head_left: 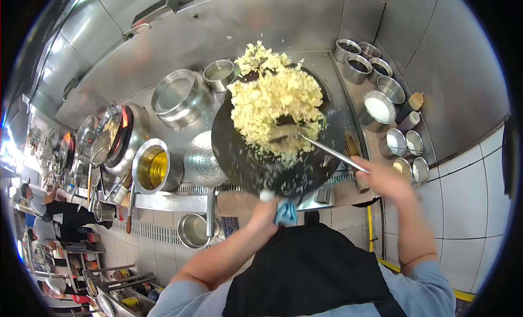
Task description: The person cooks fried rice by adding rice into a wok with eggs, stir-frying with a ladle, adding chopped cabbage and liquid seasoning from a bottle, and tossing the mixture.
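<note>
A black wok (231, 153) is in front of me, tilted, with pale yellow egg fried rice (272, 93) flying up over its far side. Loose grains blur above the wok's dark inside. My left hand (263, 214) is closed at the near rim, gripping the wok with a folded blue cloth (286, 212). Something small and white shows at the thumb. My right hand (385, 178) is wrapped round the long metal handle of a ladle (332, 151). The ladle's bowl is among the rice, partly covered by it.
Left of the wok lie a perforated strainer (202, 163), a pot of yellow oil (157, 167) and a wide steel pot (180, 96). Seasoning tins (379, 108) and bottles (411, 103) line the right shelf. A bamboo brush (353, 145) stands beside the wok. People (57, 211) work far left.
</note>
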Available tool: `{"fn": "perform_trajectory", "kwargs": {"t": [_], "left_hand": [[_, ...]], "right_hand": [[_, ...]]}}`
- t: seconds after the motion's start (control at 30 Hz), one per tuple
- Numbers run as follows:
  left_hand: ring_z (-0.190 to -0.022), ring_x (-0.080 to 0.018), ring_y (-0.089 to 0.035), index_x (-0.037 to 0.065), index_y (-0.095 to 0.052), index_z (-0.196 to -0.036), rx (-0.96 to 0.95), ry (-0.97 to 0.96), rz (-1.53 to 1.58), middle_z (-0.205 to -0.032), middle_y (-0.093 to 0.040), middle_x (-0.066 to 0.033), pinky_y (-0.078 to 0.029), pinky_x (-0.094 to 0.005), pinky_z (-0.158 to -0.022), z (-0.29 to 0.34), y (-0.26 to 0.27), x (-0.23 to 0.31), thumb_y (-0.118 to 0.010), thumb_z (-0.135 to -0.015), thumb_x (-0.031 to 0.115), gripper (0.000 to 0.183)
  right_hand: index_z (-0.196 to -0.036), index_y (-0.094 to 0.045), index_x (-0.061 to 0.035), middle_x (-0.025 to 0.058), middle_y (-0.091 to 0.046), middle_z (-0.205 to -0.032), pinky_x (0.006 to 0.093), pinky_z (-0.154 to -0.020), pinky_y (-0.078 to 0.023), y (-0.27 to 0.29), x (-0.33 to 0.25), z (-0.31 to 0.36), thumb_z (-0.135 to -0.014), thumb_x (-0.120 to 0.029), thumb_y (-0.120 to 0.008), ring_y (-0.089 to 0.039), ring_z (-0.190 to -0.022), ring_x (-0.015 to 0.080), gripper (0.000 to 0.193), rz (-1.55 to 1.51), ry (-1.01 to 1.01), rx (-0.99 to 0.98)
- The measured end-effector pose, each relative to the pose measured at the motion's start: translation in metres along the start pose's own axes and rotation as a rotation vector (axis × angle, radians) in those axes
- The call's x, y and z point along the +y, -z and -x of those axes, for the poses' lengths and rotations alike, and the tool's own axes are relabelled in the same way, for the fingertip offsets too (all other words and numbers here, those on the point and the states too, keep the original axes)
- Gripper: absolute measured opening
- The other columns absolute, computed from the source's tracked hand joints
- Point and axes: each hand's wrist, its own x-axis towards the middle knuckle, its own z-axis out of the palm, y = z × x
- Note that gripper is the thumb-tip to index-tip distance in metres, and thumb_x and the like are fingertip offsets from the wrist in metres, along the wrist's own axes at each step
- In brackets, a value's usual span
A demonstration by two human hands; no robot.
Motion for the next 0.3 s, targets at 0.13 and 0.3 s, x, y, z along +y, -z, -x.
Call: {"fn": "perform_trajectory", "kwargs": {"t": [0.13, 0.3], "left_hand": [[-0.066, -0.0242, -0.065, 0.008, -0.055, -0.096, -0.066, -0.023, 0.114, -0.079, -0.064, -0.0080, -0.051, -0.0398, -0.051, -0.021, -0.042, 0.087, -0.047, -0.096, 0.024, 0.018], [-0.076, -0.0240, -0.066, 0.011, -0.052, -0.116, -0.094, -0.088, -0.015, -0.096, -0.066, -0.0098, -0.055, -0.0378, -0.062, -0.095, 0.008, 0.008, -0.044, -0.097, 0.019, 0.022]], "right_hand": [[-0.137, -0.050, -0.0235, 0.0161, -0.068, -0.097, 0.0416, -0.078, -0.051, 0.053, -0.041, -0.007, -0.094, -0.028, -0.055, -0.065, -0.089, 0.0322, 0.044, -0.131, -0.095, -0.210], [-0.145, -0.038, -0.0248, 0.0225, -0.066, -0.096, 0.0442, -0.078, -0.050, -0.012, -0.044, -0.027, -0.095, -0.032, -0.054, -0.065, -0.089, 0.0351, 0.053, 0.110, -0.131, 0.025]]}}
